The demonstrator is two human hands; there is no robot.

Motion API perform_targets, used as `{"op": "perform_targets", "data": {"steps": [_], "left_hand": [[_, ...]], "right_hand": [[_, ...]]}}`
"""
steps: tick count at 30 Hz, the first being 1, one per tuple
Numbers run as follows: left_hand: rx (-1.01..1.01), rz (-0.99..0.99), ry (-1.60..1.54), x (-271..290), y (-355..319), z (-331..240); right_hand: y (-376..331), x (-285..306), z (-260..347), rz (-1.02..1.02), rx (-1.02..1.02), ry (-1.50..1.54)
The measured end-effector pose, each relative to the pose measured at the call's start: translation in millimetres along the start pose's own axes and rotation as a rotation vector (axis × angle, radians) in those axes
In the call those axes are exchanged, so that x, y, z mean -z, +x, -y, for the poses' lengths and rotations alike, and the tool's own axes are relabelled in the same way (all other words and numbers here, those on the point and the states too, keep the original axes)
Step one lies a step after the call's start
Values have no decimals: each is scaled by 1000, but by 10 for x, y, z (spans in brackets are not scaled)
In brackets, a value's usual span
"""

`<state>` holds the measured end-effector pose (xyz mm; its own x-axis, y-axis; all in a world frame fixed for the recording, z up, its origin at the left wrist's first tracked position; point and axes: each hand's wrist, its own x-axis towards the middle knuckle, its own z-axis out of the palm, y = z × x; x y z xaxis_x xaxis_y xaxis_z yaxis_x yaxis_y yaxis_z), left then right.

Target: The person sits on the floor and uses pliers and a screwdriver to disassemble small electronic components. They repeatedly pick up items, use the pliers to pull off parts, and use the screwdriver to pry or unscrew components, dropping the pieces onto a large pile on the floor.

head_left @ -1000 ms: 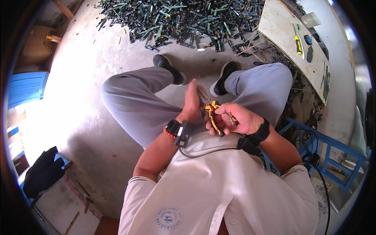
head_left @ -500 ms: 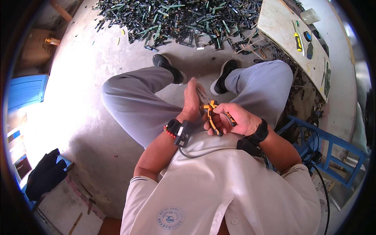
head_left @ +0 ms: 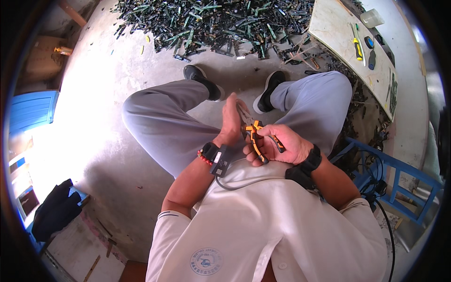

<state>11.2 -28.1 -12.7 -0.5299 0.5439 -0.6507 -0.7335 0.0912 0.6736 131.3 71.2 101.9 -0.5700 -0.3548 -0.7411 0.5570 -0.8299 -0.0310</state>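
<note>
My right hand point(head_left: 293, 143) is closed round a pair of pliers point(head_left: 256, 146) with orange-and-black handles. The handles are spread apart, and the jaws point up and left toward my left hand. My left hand point(head_left: 230, 121) is held edge-on just left of the pliers, its thumb side up and its fingers curled away from view. Against its palm side, by the jaws, lies a dark brownish piece point(head_left: 244, 114), too unclear to name. Both hands are over my lap, between my knees.
A wide heap of dark green and black strip-like parts point(head_left: 225, 28) covers the floor beyond my shoes. A pale board point(head_left: 336, 35) at the far right bears a yellow-handled tool point(head_left: 358, 49) and a clear cup point(head_left: 372, 19). A blue frame point(head_left: 399, 181) with cables stands right.
The pliers and my right hand have shifted very slightly down and right, with the fingers a little lower beside the handle. My left hand stays almost in place.
</note>
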Motion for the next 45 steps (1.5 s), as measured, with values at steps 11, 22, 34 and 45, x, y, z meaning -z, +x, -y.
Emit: {"op": "perform_targets", "data": {"steps": [11,22,34,45], "left_hand": [[16,-7,-44,-28,-24,-39],[-55,64,-94,-21,-36,-123],[196,91,-94,217,114,-105],[229,208,354,211,2,-23]], "right_hand": [[93,192,-90,163,20,66],[37,107,-62,43,141,-222],[-112,303,228,-531,754,-1895],[-13,526,258,-557,822,-2342]]}}
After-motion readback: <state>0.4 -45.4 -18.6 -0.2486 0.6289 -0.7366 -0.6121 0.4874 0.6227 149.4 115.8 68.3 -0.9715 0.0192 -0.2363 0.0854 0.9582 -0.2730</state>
